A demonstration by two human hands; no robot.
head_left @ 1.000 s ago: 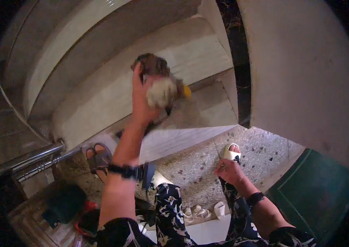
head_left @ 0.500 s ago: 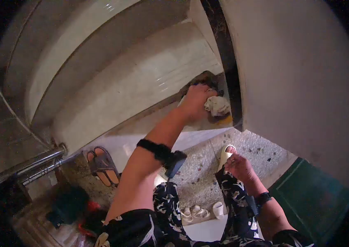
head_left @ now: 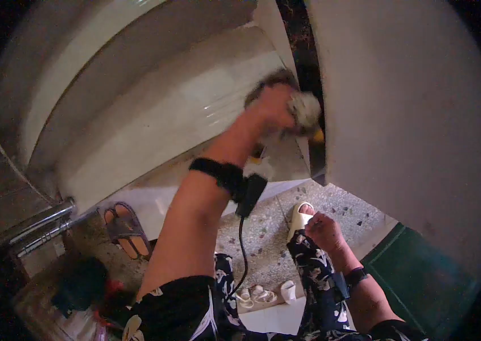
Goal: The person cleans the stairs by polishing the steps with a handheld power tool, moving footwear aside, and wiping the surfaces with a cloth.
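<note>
On the stair step beside the wall, my left hand (head_left: 277,107) is closed around a crumpled pale cloth (head_left: 306,109), blurred by motion. A dark bundle (head_left: 280,78) shows just behind the knuckles; whether the fingers hold it too cannot be made out. At the cloth's lower right is a yellow patch (head_left: 319,136). My right hand (head_left: 323,231) rests curled near my right knee, above the pale slipper (head_left: 300,219) on my foot. Its fingers are folded in, and what they hold, if anything, is hidden.
Curved pale stair steps (head_left: 155,119) rise ahead. A white wall panel (head_left: 405,102) stands on the right, above a green box-like surface (head_left: 422,273). Grey slippers (head_left: 127,230) lie at left near a metal rail (head_left: 42,224). White sandals (head_left: 260,295) sit between my legs.
My left hand has lifted and moved farther up with the pale cloth. The view has shifted slightly. My right hand has stayed near the knee, its fingers now more curled.
</note>
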